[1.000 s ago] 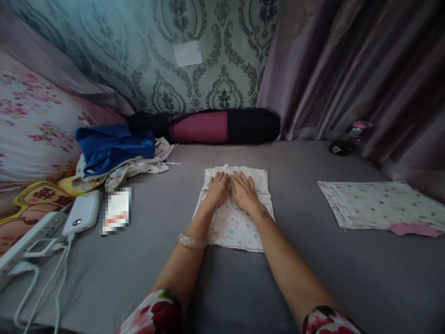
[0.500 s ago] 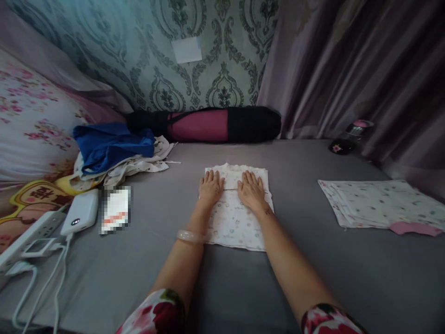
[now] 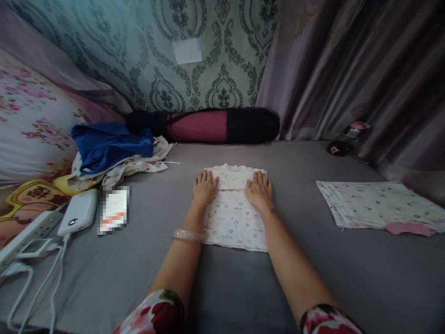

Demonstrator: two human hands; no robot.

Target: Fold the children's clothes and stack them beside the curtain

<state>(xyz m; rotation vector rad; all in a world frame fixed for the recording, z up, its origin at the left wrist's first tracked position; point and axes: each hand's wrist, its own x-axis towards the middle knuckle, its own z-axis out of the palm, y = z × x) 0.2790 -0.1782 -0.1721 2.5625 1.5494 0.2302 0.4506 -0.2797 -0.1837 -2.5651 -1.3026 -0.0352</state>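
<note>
A small white printed garment [image 3: 233, 218] lies flat on the grey sheet in front of me, its far end folded over into a band. My left hand [image 3: 205, 188] rests palm down on the garment's left edge, fingers stretched forward. On the opposite edge, my right hand [image 3: 260, 190] also lies flat with its fingers extended. Neither hand grips the cloth. Farther right, a stack of folded printed clothes [image 3: 375, 204] shows a pink piece [image 3: 410, 228] at its near edge.
On the left lie a blue cloth [image 3: 111, 146] over pale clothes, a white power bank [image 3: 78, 211] with cables, a power strip [image 3: 33, 234] and a blurred packet [image 3: 114, 211]. A black and pink roll bag [image 3: 198, 126] lies along the wall. A dark bottle [image 3: 347, 139] lies by the curtain.
My hands have moved apart, the left one outward to the left and the right one outward to the right, toward the garment's side edges. More of its middle shows.
</note>
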